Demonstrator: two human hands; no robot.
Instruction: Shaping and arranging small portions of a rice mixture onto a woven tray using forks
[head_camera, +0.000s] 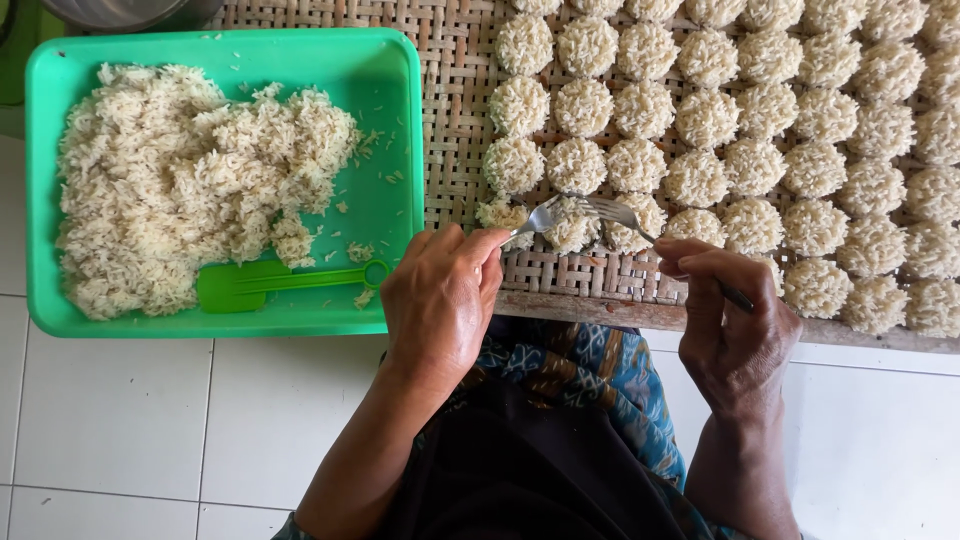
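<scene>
The left hand (440, 295) grips a spoon (538, 218) and the right hand (735, 320) a fork (612, 212), tips meeting over a seemingly half-shaped rice mound (572, 228) at the woven tray's (455, 120) near edge, directly ahead between both hands.

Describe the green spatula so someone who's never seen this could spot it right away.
Start at the green tray on the left, beside the woven mat of round rice cakes. Inside it, below the heap of loose rice, the spatula lies flat along the near edge. It is the only utensil in the tray, green like the tray, with a ring at its handle end; the hands' two utensils are metal.
</scene>
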